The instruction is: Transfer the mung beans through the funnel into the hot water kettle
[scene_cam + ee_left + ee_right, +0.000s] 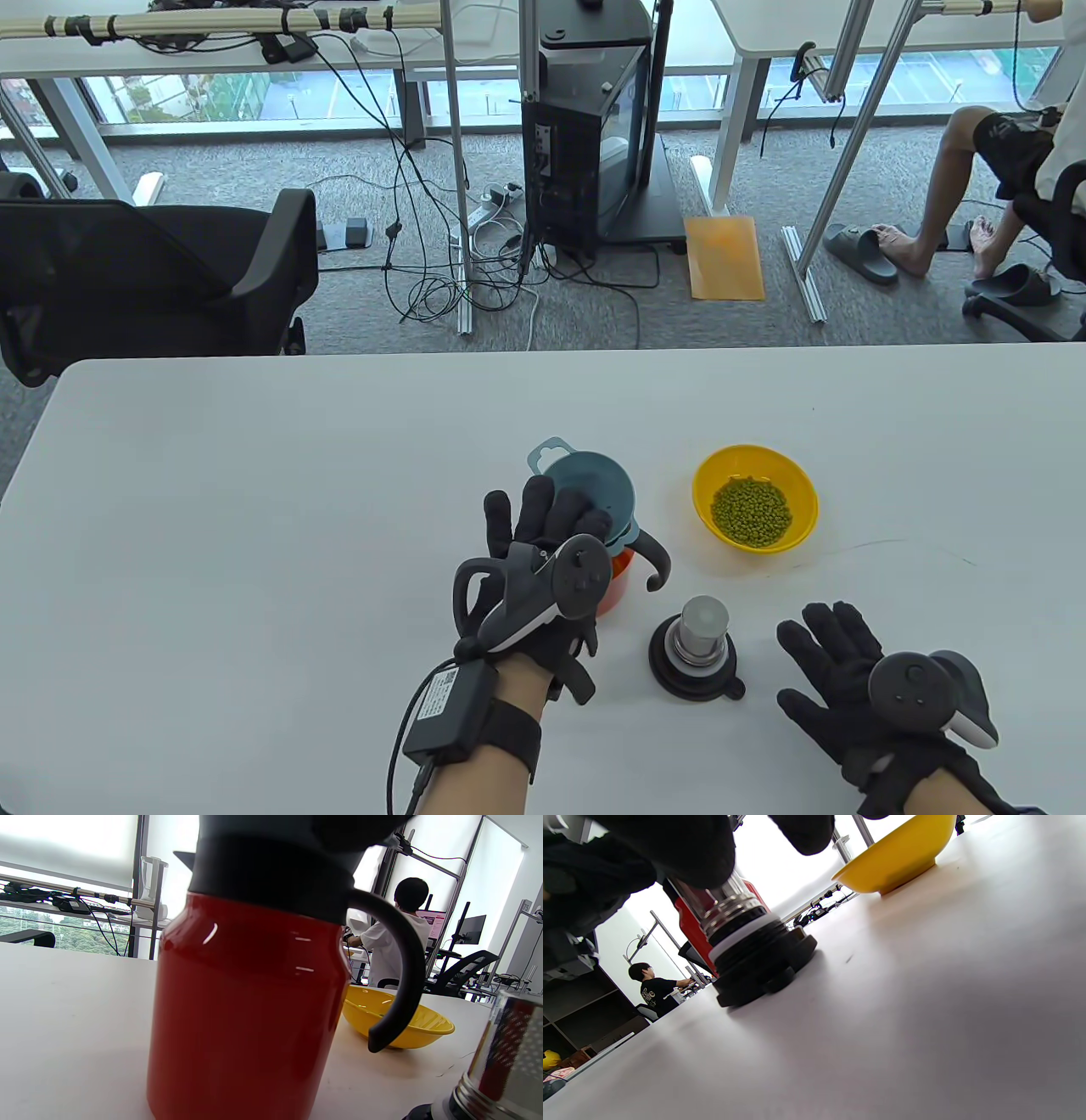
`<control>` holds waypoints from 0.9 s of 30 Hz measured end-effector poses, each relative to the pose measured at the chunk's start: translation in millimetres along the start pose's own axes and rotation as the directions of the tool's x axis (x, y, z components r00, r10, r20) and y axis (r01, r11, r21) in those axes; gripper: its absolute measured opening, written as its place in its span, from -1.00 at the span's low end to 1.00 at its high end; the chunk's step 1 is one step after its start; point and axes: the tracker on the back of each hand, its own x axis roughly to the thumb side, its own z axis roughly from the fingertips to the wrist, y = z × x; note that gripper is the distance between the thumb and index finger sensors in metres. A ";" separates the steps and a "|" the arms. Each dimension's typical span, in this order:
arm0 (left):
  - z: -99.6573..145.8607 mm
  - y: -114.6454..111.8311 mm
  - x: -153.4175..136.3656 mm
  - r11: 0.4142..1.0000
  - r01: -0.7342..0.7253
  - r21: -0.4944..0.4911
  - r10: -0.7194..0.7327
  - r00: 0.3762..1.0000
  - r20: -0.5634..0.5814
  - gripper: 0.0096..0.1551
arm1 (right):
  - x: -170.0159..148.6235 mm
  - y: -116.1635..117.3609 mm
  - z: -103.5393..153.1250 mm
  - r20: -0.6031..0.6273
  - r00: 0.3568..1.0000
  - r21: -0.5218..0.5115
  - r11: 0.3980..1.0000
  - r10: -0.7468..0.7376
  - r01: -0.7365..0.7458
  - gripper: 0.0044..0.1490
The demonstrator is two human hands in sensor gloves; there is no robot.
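A red kettle (pixel 619 584) with a black handle stands mid-table, and a blue-grey funnel (pixel 594 484) sits in its mouth. My left hand (pixel 543 519) holds the funnel's near rim on top of the kettle. The left wrist view shows the kettle body (pixel 246 1005) close up. A yellow bowl (pixel 708 486) of mung beans (pixel 751 509) stands to the kettle's right. My right hand (pixel 827 655) lies flat and open on the table, holding nothing. Its fingers (pixel 683 849) hang in at the top of the right wrist view.
The kettle's lid (pixel 700 649) stands upside down on the table between my hands, just left of my right hand; it also shows in the right wrist view (pixel 751 942) and the left wrist view (pixel 505 1069). The bowl shows behind it (pixel 899 857) and behind the kettle's handle (pixel 428 1029).
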 end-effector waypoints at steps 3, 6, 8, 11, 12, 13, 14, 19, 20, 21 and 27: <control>5.2 3.3 -6.4 0.998 -0.010 -0.069 0.008 1.000 -0.031 -0.20 | -0.1 0.1 0.4 -0.001 1.000 0.002 1.000 0.001 -0.001 0.04; 15.6 5.3 -14.8 0.993 -0.034 -0.116 0.028 0.998 -0.054 -0.13 | -0.4 0.1 0.5 -0.004 1.000 0.005 1.000 -0.003 0.003 0.05; 27.6 3.7 -22.0 0.992 -0.041 -0.116 0.034 0.998 -0.061 -0.10 | -0.3 0.0 0.6 -0.005 1.000 0.004 1.000 -0.001 0.001 0.05; 44.2 -3.2 -30.9 0.995 -0.057 -0.086 0.052 0.997 -0.065 -0.06 | -0.2 -0.3 0.6 -0.007 1.000 0.004 1.000 0.001 -0.001 0.05; 51.5 -7.5 -35.1 0.995 -0.068 -0.074 0.063 0.996 -0.070 -0.06 | -0.2 -0.6 0.7 -0.007 1.000 0.000 1.000 0.003 -0.003 0.05; 56.4 -11.2 -38.4 0.995 -0.079 -0.066 0.074 0.994 -0.077 -0.06 | -0.4 -0.6 0.8 -0.009 1.000 -0.001 1.000 0.003 -0.003 0.05; 62.3 -16.9 -42.9 0.993 -0.100 -0.056 0.095 0.992 -0.087 -0.06 | -0.5 -0.6 1.0 -0.010 1.000 -0.001 1.000 0.004 -0.004 0.05; 80.6 -53.9 -63.6 0.983 -0.160 -0.089 0.145 0.978 -0.150 -0.06 | -1.9 1.6 0.7 -0.020 1.000 0.011 1.000 0.009 -0.009 0.04; 83.0 -61.7 -66.8 0.983 -0.154 -0.099 0.138 0.978 -0.155 -0.06 | -1.9 1.9 0.7 -0.022 1.000 0.014 1.000 0.013 -0.013 0.04; 85.9 -70.3 -69.9 0.983 -0.151 -0.102 0.134 0.978 -0.158 -0.07 | -1.6 2.3 0.8 -0.023 1.000 0.016 1.000 0.019 -0.019 0.04; 92.6 -96.5 -75.7 0.986 -0.120 -0.119 0.101 0.982 -0.158 -0.09 | -0.7 4.2 0.2 -0.031 0.999 0.024 0.999 0.042 -0.041 0.04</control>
